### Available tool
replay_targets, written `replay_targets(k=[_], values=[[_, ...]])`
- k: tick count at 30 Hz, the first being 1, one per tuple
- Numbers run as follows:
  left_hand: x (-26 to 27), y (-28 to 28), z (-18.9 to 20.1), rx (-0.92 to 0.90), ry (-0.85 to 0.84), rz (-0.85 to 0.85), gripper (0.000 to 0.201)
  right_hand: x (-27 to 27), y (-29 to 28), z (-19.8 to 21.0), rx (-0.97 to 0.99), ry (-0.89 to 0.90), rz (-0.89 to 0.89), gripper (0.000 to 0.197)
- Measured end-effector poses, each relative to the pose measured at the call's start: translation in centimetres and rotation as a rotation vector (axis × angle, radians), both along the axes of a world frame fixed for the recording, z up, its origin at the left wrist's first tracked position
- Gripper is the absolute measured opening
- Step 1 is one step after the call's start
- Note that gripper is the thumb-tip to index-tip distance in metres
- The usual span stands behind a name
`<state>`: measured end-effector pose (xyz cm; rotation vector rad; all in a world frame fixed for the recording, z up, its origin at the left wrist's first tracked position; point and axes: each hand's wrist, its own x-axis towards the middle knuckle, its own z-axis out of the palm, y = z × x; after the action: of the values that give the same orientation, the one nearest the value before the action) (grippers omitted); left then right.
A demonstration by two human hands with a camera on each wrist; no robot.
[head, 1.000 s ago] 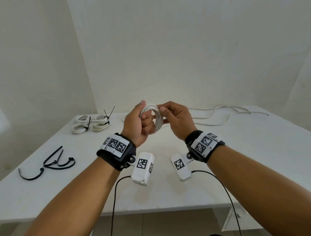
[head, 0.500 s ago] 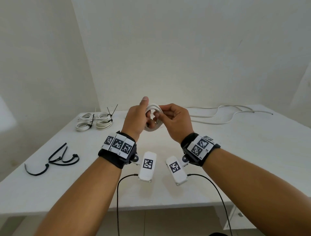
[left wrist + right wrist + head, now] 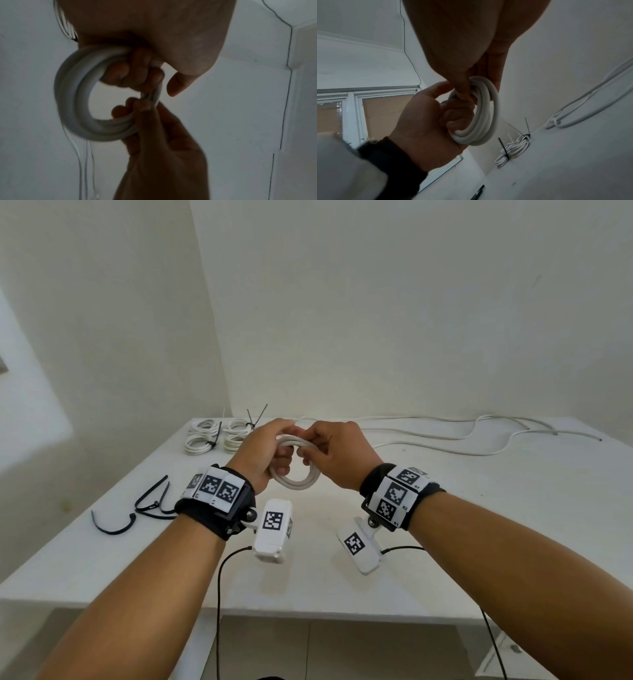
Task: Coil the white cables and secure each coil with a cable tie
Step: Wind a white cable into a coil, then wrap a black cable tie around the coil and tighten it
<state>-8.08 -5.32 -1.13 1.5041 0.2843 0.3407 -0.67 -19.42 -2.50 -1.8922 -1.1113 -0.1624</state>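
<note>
White cable coil (image 3: 297, 474), gripped between left hand (image 3: 263, 455), right hand (image 3: 337, 455)

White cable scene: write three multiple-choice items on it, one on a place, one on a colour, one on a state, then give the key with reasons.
1. Where do the loose cable ties lie on the table?
A. near its left edge
B. at its far right corner
C. on the finished coils

2. What colour are the ties round the finished coils?
A. white
B. black
C. red

3. How is the coil being worked held?
A. lying on the table
B. by the left hand only
C. in the grip of both hands, off the table

Key: 1 A, they sit left of the left wrist. 2 B, dark bands cross the white loops. 3 C, the right hand also pinches it, above the surface.
</note>
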Motion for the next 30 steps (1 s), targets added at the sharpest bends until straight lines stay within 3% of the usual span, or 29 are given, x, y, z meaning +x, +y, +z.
replay_targets(k=[3,10,14,16,18,24,28,30], values=[[-0.6,1.5,-0.7,0.119,-0.045,0.17,0.026,-0.8,2.8,-0.1,0.028,0.076,0.049,0.006],[-3.8,7.4,-3.0,0.054,-0.027,0.366,0.019,-3.6,9.4,-0.8,-0.008,0.185,0.137,0.01],[-6.6,11.0,-3.7,0.018,-0.016,0.482,0.019,-5.3,13.6,-1.1,-0.13,0.143,0.218,0.027],[-8.1,13.1,-3.9,-0.03,-0.021,0.55,0.017,-5.8,15.4,-1.1,-0.09,0.224,0.226,0.036],[-9.7,15.5,-4.2,-0.107,-0.027,0.653,0.018,-6.0,16.8,-1.0,-0.089,0.308,0.225,0.032],[-13.2,20.2,-5.1,-0.216,-0.073,0.814,0.025,-7.8,20.8,-2.5,-0.585,-0.037,0.275,0.017],[-13.8,20.9,-5.4,-0.221,-0.072,0.811,0.037,-7.9,23.1,-3.8,-0.709,-0.058,0.233,0.021],[-13.9,21.1,-5.5,-0.21,-0.066,0.81,0.032,-7.5,23.6,-4.4,-0.762,-0.065,0.217,0.022]])
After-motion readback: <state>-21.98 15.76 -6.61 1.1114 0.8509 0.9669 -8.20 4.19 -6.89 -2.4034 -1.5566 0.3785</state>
